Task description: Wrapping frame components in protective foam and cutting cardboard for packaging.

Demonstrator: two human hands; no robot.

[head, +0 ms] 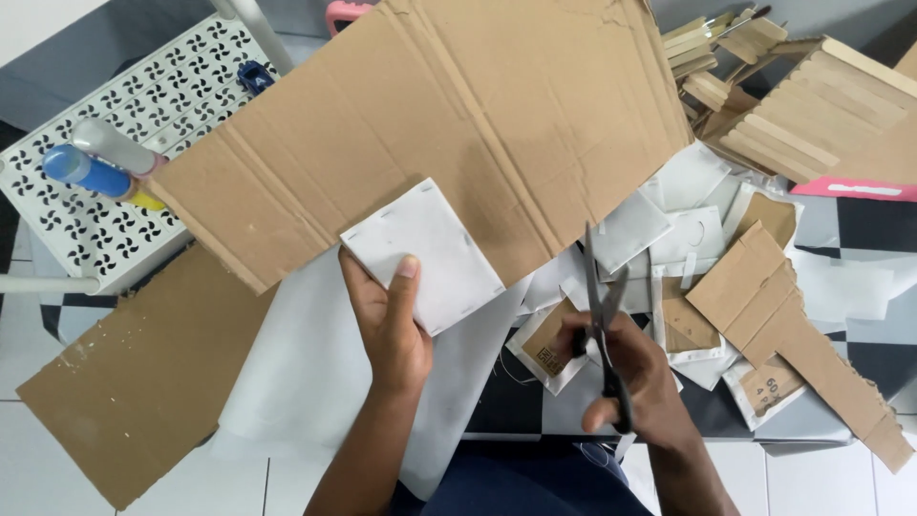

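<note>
Two hands, one white card, one pair of scissors

Much of the white card [425, 253] lies in plain sight against the big cardboard sheet [430, 124], but its lower left corner is hidden under the thumb of the left hand [390, 320]. That hand's grip is clamped on the card, thumb on top and the other fingers out of sight beneath it; the forearm rises from the bottom edge of the view. The right hand [626, 373] has its grip closed through the handles of the scissors [602, 306], whose blades stand slightly apart and point up toward the cardboard sheet's lower edge. The handles are mostly covered by the fingers. Under both hands a sheet of white paper [306, 363] drapes over the near edge of the counter [864, 225]. Cardboard scraps [764, 287] litter the right side, partly overlapping. A wooden stick model [802, 105] is cut off at the far right corner.
</note>
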